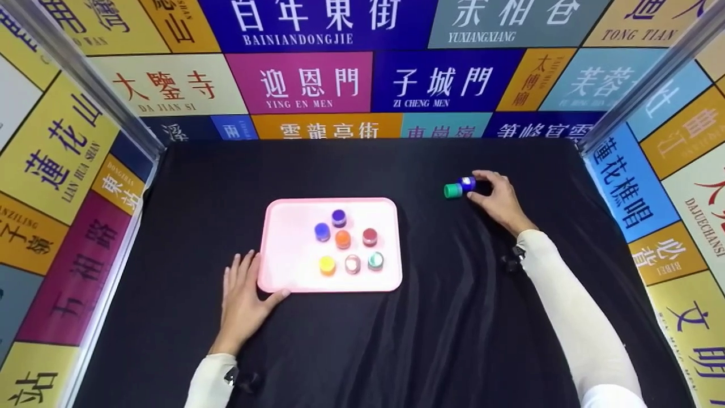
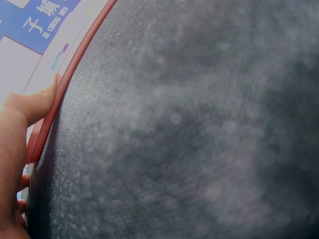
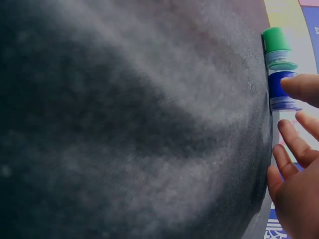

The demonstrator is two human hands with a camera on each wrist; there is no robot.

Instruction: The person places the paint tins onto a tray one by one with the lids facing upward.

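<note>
A pink tray [image 1: 289, 249] lies on the black cloth with several small paint jars on it, among them an orange jar [image 1: 342, 239] and a yellow jar [image 1: 327, 265]. My left hand [image 1: 243, 300] rests at the tray's near-left corner, fingers straight along the left side, thumb against the near edge; the left wrist view shows the thumb touching the rim [image 2: 65, 92]. Right of the tray, my right hand [image 1: 499, 198] holds a blue paint jar [image 3: 281, 84] between thumb and forefinger, other fingers spread. A green-lidded jar [image 3: 275, 42] sits end to end against it, both seemingly on their sides.
Black cloth [image 1: 340, 345] with folds covers the table. Panels with printed place names [image 1: 317, 82] stand along the back and both sides. On the tray are also a dark red jar [image 1: 370, 237], a purple jar [image 1: 338, 218] and a green-topped jar [image 1: 375, 260].
</note>
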